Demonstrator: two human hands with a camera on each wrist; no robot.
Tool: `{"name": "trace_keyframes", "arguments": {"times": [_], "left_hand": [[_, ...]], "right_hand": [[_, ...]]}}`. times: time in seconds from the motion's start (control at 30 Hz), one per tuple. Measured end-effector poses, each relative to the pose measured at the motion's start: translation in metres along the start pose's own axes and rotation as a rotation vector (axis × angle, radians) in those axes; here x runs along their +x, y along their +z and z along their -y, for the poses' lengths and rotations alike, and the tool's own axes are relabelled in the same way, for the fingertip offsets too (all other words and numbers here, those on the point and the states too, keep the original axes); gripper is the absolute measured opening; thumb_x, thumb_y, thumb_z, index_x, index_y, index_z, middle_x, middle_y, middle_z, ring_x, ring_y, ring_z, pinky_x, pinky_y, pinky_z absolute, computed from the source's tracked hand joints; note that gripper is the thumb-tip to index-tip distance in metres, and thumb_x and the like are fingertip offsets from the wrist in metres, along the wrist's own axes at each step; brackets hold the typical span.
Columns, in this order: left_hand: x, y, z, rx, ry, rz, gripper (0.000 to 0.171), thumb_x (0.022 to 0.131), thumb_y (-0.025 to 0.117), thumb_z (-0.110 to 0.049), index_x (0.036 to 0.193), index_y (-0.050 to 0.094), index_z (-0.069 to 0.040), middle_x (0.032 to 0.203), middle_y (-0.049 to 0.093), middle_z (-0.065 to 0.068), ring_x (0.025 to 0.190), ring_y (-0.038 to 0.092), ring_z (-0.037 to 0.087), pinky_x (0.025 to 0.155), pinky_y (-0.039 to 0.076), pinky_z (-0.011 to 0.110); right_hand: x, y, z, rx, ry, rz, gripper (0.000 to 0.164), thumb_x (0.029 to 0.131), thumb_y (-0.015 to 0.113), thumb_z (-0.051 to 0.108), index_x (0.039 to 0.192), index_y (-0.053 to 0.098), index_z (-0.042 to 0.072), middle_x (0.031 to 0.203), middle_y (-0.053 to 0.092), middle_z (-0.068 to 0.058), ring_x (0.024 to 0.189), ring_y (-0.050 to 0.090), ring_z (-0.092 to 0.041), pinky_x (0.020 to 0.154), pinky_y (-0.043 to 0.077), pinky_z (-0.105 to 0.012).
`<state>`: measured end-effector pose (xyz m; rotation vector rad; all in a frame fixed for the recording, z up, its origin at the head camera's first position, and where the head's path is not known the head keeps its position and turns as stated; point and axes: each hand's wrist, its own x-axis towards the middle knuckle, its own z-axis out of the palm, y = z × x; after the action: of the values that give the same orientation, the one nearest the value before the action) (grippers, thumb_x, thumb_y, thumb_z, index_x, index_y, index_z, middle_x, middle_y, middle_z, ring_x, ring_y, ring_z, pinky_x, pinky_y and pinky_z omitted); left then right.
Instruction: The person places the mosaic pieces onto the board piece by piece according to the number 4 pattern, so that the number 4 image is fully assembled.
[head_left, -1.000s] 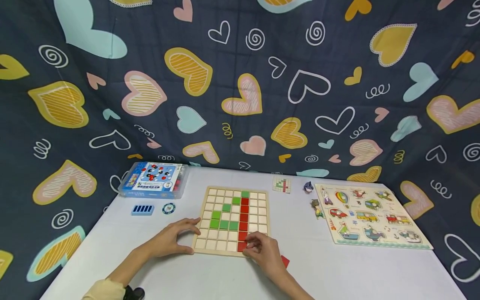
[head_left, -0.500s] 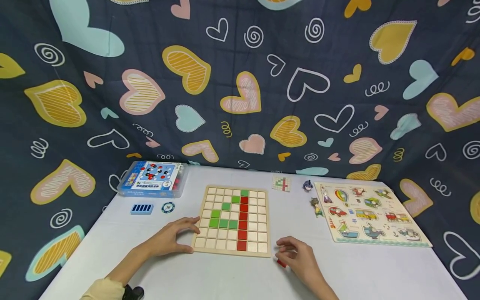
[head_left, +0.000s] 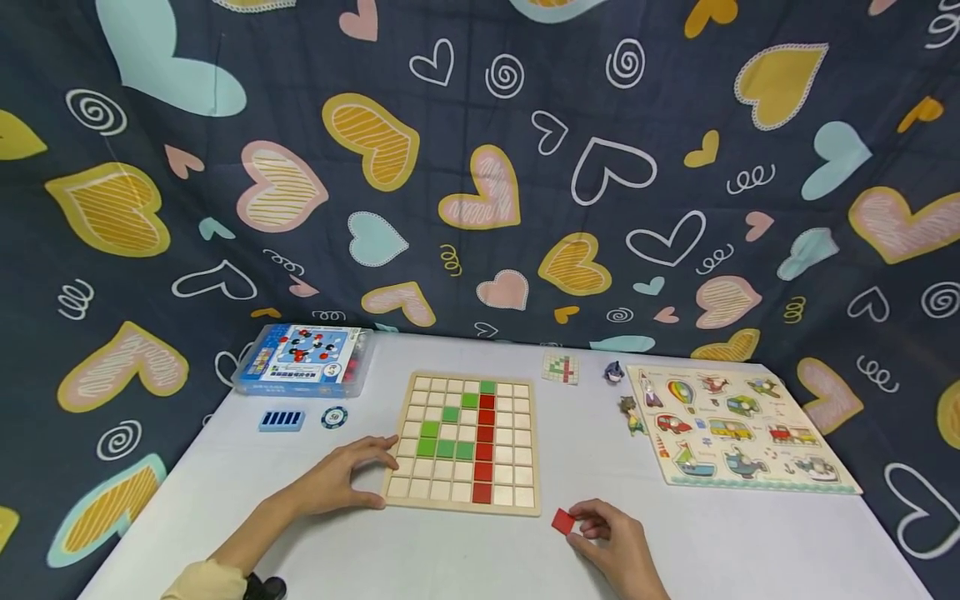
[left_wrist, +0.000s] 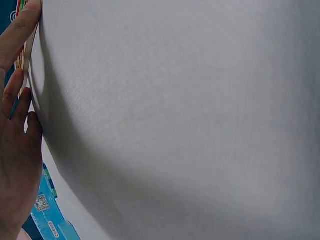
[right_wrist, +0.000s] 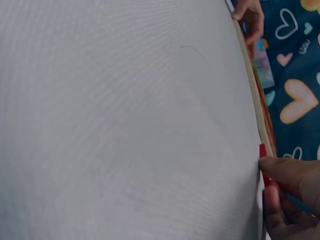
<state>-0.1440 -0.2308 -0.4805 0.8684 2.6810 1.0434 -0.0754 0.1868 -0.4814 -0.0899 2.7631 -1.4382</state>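
Observation:
A square wooden grid board (head_left: 435, 492) lies flat, with green tiles (head_left: 446, 449) in a stepped pattern and a column of red tiles (head_left: 484, 452) beside them. At the board's left edge, my left hand (head_left: 337, 479) rests with its thumb near the front corner and its fingertips a little farther back. My right hand (head_left: 615, 537), to the right of the board's front corner, pinches a loose red tile (head_left: 563, 522) between thumb and fingers. In the right wrist view the same red tile (right_wrist: 263, 155) appears edge-on at the fingertips.
A small pattern card (head_left: 560, 368) lies behind the board. To the right are two small figures, one a dark figure (head_left: 613, 372), and a picture puzzle board (head_left: 750, 429). On the left sit a blue plastic case (head_left: 300, 360), a blue striped block (head_left: 281, 421) and a round chip (head_left: 334, 417).
My right hand has left the lowest tile of the red column, moved right, and taken hold of the loose red tile. My left hand stays at the board's edge.

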Motion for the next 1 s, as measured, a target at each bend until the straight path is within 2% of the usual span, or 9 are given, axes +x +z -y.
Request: {"name": "trace_keyframes", "arguments": {"times": [0.23,0.33,0.57,0.77,1.0], "left_hand": [[-0.002,0.001,0.0,-0.017,-0.017,0.005,0.045,0.073,0.077,-0.046,0.112,0.064,-0.027,0.145,0.045,0.011,0.13,0.041,0.041,0.104,0.032,0.063],[-0.001,0.001,0.0,-0.014,-0.015,0.003,0.045,0.074,0.077,-0.046,0.112,0.064,-0.027,0.145,0.046,0.011,0.13,0.042,0.04,0.104,0.032,0.062],[0.0,0.001,0.001,-0.018,-0.002,0.001,0.044,0.074,0.077,-0.045,0.112,0.064,-0.026,0.144,0.046,0.012,0.129,0.043,0.039,0.104,0.033,0.061],[-0.001,0.003,0.002,-0.013,0.009,-0.007,0.043,0.075,0.076,-0.046,0.112,0.064,-0.027,0.144,0.047,0.012,0.129,0.043,0.039,0.102,0.034,0.062],[-0.001,0.002,0.001,-0.001,0.018,-0.008,0.043,0.075,0.076,-0.046,0.112,0.064,-0.027,0.144,0.047,0.011,0.128,0.044,0.038,0.102,0.036,0.061]], "right_hand": [[0.007,0.001,0.001,0.089,0.079,-0.049,0.025,0.074,0.077,-0.005,0.097,0.068,0.0,0.088,0.069,-0.006,0.068,0.06,-0.006,0.061,0.054,-0.018],[0.014,-0.001,-0.001,0.143,0.074,-0.058,0.024,0.076,0.075,-0.006,0.099,0.068,-0.001,0.091,0.07,-0.009,0.071,0.064,-0.008,0.064,0.055,-0.02],[0.039,0.005,-0.004,0.215,0.006,-0.075,0.025,0.076,0.074,-0.008,0.099,0.069,0.0,0.094,0.071,-0.01,0.075,0.067,-0.009,0.07,0.055,-0.02],[0.064,0.017,0.005,0.249,-0.093,-0.042,0.025,0.077,0.073,-0.009,0.1,0.068,-0.002,0.095,0.07,-0.014,0.078,0.068,-0.015,0.069,0.056,-0.021],[0.088,0.032,0.02,0.14,-0.229,0.025,0.023,0.078,0.071,-0.011,0.1,0.067,-0.006,0.095,0.07,-0.017,0.079,0.068,-0.022,0.069,0.057,-0.021]]}}
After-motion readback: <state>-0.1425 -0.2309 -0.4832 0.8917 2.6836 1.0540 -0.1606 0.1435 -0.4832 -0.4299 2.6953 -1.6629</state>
